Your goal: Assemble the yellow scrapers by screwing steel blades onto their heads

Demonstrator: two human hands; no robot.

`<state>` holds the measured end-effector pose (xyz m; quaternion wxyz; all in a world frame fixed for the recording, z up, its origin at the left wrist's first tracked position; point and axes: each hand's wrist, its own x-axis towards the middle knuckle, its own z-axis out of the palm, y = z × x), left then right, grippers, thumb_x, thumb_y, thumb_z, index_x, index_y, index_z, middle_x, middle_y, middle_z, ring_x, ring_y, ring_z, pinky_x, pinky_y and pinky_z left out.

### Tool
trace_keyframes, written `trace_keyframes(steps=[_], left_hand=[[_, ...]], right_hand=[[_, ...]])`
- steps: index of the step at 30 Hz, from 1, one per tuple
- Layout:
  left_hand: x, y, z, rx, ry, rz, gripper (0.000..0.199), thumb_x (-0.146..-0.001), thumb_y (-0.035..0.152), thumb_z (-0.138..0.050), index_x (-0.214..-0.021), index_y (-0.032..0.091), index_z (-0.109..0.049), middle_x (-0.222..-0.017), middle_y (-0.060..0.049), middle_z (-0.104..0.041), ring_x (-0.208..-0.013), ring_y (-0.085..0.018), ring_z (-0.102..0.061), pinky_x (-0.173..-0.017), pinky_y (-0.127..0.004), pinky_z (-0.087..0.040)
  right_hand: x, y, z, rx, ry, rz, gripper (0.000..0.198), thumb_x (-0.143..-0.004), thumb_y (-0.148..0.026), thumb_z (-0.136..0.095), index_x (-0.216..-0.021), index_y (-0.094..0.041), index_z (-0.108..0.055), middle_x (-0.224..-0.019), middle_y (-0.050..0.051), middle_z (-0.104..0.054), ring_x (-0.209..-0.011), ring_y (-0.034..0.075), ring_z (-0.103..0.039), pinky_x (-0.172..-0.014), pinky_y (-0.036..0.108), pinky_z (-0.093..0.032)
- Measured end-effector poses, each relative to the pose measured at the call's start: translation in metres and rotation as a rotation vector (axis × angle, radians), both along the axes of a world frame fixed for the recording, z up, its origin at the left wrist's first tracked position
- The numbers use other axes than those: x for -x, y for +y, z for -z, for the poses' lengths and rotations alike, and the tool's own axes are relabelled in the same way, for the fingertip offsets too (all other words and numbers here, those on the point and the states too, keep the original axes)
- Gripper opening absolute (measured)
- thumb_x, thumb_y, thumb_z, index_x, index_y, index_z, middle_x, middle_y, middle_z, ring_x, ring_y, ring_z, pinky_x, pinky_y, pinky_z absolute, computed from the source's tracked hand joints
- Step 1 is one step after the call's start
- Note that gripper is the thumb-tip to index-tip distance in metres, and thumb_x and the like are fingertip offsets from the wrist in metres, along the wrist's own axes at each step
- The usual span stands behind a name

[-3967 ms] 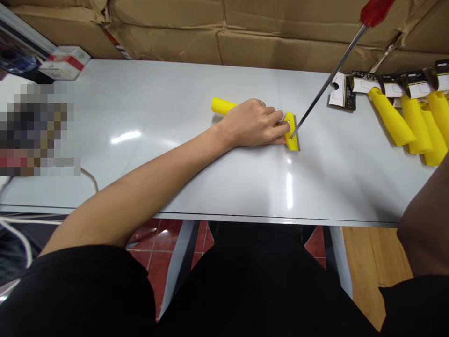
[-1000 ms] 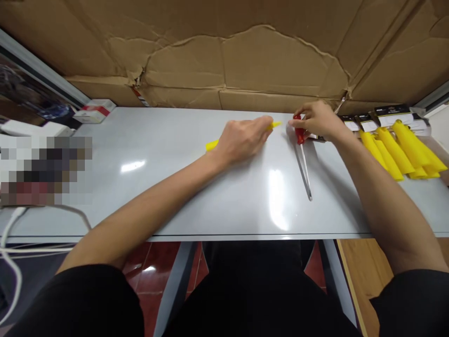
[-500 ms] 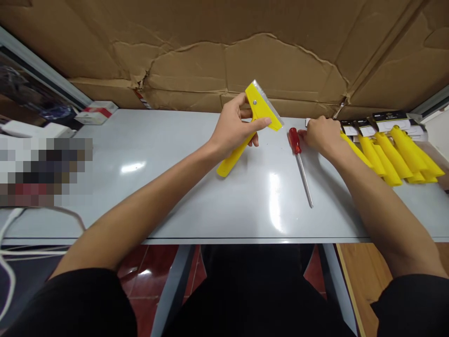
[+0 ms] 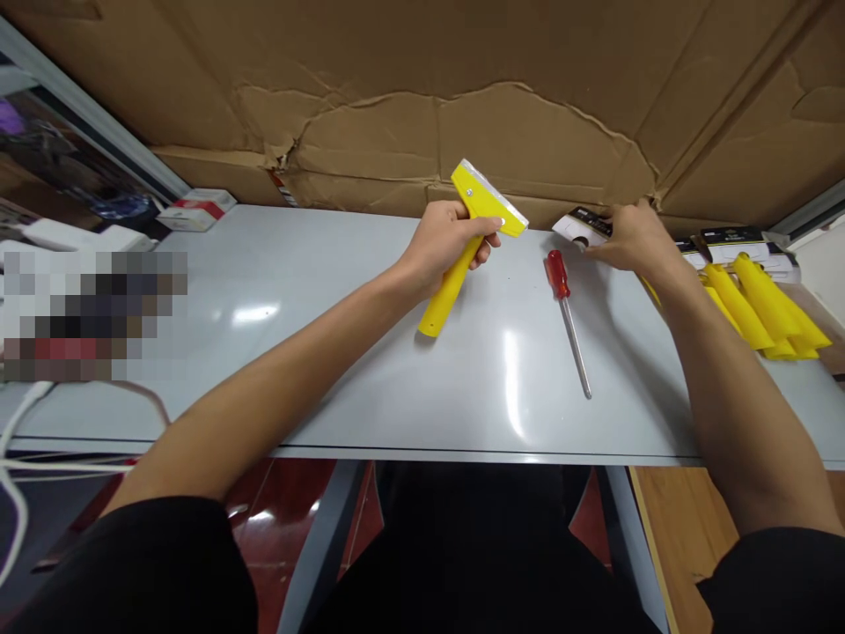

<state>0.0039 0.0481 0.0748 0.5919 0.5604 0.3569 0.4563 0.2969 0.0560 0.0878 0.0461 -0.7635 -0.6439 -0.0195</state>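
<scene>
My left hand [image 4: 449,246] is closed round a yellow scraper [image 4: 441,304], its thumb pressed on the head near the silvery blade edge. The scraper is held above the table with its handle slanting down toward me. At the back right, my right hand [image 4: 637,238] pinches a black-and-white packaging card [image 4: 584,226], which is tilted up off the table. Part of that card is hidden behind the fingers. Between the hands, a screwdriver [image 4: 558,275] with a red handle lies on the table, its metal shaft pointing toward me.
Several yellow scrapers with cards [image 4: 769,304] lie in a pile at the right. A torn cardboard sheet [image 4: 422,132] stands along the back of the grey-white table [image 4: 370,387]. A small white-and-red box [image 4: 198,210] sits at the back left, and white cables [image 4: 19,423] run over the left edge.
My right hand has lifted a packaging card, shifting slightly right with it. The scraper in my left hand has turned a little, its head tipping and its handle moving slightly right.
</scene>
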Motion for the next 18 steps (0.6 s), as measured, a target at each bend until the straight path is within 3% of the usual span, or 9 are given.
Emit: trace_keyframes(steps=[3,6,9,12,15,18], left_hand=[[0.002,0.005,-0.004,0.015,-0.033,-0.039,0.024,-0.088,0.021,-0.083,-0.079,0.020,-0.061,-0.077,-0.004,-0.071,-0.057,-0.009,-0.057,-0.050,-0.026,-0.042],[0.013,0.019,-0.013,-0.003,-0.092,-0.099,0.026,-0.094,0.028,-0.076,-0.079,0.023,-0.056,-0.080,-0.003,-0.068,-0.065,-0.012,-0.060,-0.057,-0.029,-0.046],[0.031,0.032,-0.025,-0.090,-0.141,-0.131,0.028,-0.107,0.038,-0.059,-0.084,0.025,-0.051,-0.084,-0.003,-0.066,-0.080,-0.017,-0.065,-0.069,-0.033,-0.052],[0.040,0.035,-0.034,-0.181,-0.247,-0.150,0.022,-0.114,0.032,-0.046,-0.094,0.026,-0.053,-0.092,-0.002,-0.067,-0.095,-0.017,-0.063,-0.086,-0.035,-0.055],[0.034,0.028,-0.035,-0.202,-0.301,-0.164,0.016,-0.114,0.026,-0.049,-0.100,0.026,-0.057,-0.103,-0.001,-0.071,-0.112,-0.017,-0.062,-0.097,-0.036,-0.057],[0.017,0.016,-0.029,-0.196,-0.207,-0.206,0.013,-0.111,0.021,-0.050,-0.107,0.028,-0.061,-0.113,-0.001,-0.073,-0.124,-0.020,-0.066,-0.098,-0.035,-0.060]], right_hand=[[0.005,-0.019,-0.024,-0.132,0.076,0.002,0.075,-0.088,-0.032,-0.080,-0.156,-0.011,-0.060,-0.148,0.026,-0.060,-0.144,0.034,-0.057,-0.125,0.051,-0.049],[0.019,-0.045,-0.030,-0.297,0.087,-0.164,0.071,-0.090,-0.029,-0.076,-0.157,-0.017,-0.054,-0.146,0.018,-0.064,-0.141,0.032,-0.062,-0.124,0.052,-0.052],[0.039,-0.067,-0.007,-0.398,-0.032,-0.493,0.044,-0.098,-0.023,-0.062,-0.142,-0.018,-0.065,-0.147,0.013,-0.066,-0.148,0.026,-0.061,-0.122,0.043,-0.056],[0.059,-0.083,0.027,-0.488,-0.196,-0.751,0.031,-0.103,-0.013,-0.051,-0.124,-0.023,-0.072,-0.138,0.003,-0.073,-0.146,0.018,-0.062,-0.105,0.033,-0.061],[0.074,-0.095,0.049,-0.638,-0.355,-0.866,0.034,-0.102,-0.009,-0.050,-0.119,-0.029,-0.072,-0.131,-0.005,-0.075,-0.132,0.012,-0.068,-0.083,0.024,-0.056],[0.081,-0.103,0.055,-0.734,-0.432,-0.893,0.041,-0.100,-0.008,-0.055,-0.126,-0.036,-0.070,-0.130,-0.007,-0.074,-0.108,0.007,-0.070,-0.072,0.020,-0.052]])
